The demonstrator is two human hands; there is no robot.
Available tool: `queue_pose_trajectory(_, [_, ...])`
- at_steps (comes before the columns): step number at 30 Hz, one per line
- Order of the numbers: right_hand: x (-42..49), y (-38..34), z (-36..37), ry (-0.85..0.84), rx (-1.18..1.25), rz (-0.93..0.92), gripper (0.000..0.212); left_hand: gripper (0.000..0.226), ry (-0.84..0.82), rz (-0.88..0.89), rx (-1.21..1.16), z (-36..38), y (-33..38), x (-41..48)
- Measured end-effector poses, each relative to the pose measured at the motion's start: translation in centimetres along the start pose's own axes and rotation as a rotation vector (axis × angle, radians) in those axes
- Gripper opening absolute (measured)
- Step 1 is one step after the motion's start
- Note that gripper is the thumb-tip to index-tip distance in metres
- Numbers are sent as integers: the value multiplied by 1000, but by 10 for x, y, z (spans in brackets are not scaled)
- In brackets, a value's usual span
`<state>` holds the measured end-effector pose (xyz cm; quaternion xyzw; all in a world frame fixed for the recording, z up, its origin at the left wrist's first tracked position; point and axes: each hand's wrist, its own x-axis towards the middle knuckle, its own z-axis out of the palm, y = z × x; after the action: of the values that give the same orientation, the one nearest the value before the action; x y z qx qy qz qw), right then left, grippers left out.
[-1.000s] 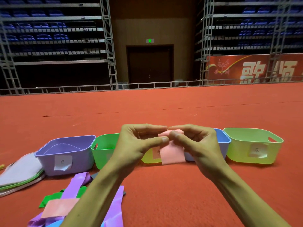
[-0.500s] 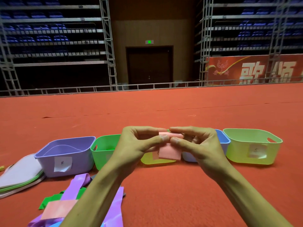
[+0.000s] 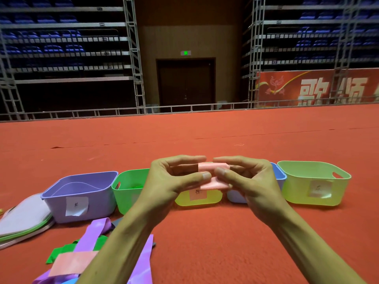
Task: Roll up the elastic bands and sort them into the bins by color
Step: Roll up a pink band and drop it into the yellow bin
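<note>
Above the red floor (image 3: 205,242), before the row of bins (image 3: 297,191), the left hand (image 3: 164,181) and the right hand (image 3: 252,185) pinch the pink band (image 3: 213,175) in their fingers (image 3: 204,176), and its hanging tail is shorter than before, so the roll seems almost finished.

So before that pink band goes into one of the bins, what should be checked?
1. Grip: left hand and right hand both pinch the pink elastic band: ok.
2. Rolled right up: not ok, a flap hangs below the roll.
3. Which bin takes pink: cannot tell, the paper labels are unreadable.
4. Standing upright, the row of plastic bins: ok.
5. More to roll: ok, a pile of loose purple, green and pink bands lies beside the left forearm.
</note>
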<state>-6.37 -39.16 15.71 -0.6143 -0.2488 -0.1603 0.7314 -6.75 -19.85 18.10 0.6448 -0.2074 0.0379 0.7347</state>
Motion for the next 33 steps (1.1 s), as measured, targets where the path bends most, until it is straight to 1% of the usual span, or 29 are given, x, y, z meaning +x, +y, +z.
queue_pose_trajectory(2, [0, 0, -1, -17, 10, -12, 31, 46, -23, -28, -12, 1, 2, -1])
queue_pose_trajectory(5, [-1, 2, -2, -18, -24, -52, 28, 37, -23, -58, -15, 2, 3, -1])
queue_pose_trajectory(9, [-3, 5, -2, -26, -51, -44, 28, 45, 4, -38, 20, 3, 2, -1])
queue_pose_trajectory(12, [-3, 6, -3, -74, 19, 8, 34, 41, 35, -1, 42, 2, 0, -1])
queue_pose_trajectory(14, [-2, 6, -1, -49, 29, 56, 35, 40, 48, 26, 47, 1, -1, 1])
queue_pose_trajectory(15, [-1, 6, 0, -30, 12, 62, 32, 40, 53, 36, 56, 0, -2, 1])
queue_pose_trajectory(18, [0, 6, 4, -23, -6, 39, 23, 41, 50, 47, 59, -1, -5, 1])
queue_pose_trajectory(23, [0, 8, 3, -46, -8, 4, 25, 48, -2, 9, 29, -5, -7, -1])
queue_pose_trajectory(26, [0, 10, 4, -41, -1, -19, 28, 45, -18, -22, 4, -5, -8, -1])
queue_pose_trajectory(29, [0, 14, 4, -36, -13, -31, 32, 41, -28, -12, 10, -8, -11, 0])
queue_pose_trajectory(33, [-1, 20, 5, -49, 18, 11, 33, 39, -32, 11, 29, -12, -19, -1])
